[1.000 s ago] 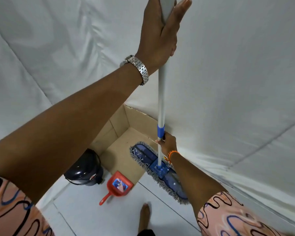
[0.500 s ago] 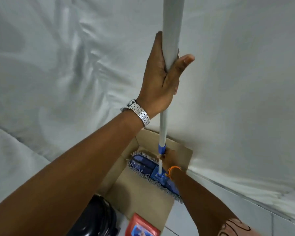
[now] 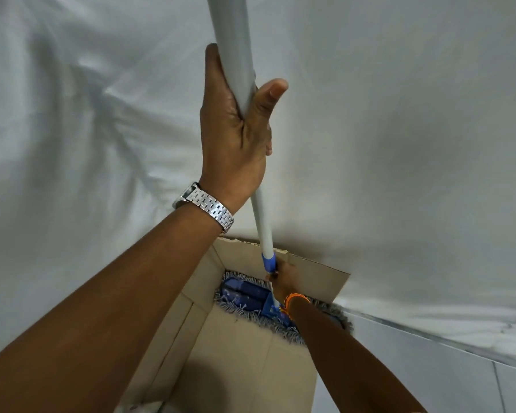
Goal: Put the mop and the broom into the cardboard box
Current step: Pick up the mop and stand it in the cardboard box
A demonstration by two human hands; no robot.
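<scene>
The mop stands nearly upright, its grey pole running from the top of the view down to a blue collar. Its flat blue head with a grey fringe lies on the floor of the open cardboard box, against the far wall; its right end pokes past the box's right side. My left hand, with a metal watch, grips the pole high up. My right hand, with an orange bracelet, holds the pole low, just under the blue collar. No broom is in view.
A white sheet hangs as a wall right behind the box. White floor tiles lie to the right of the box.
The mop head has moved farther into the box toward its far wall. The view has closed in, so the black bin and red dustpan have left the frame.
</scene>
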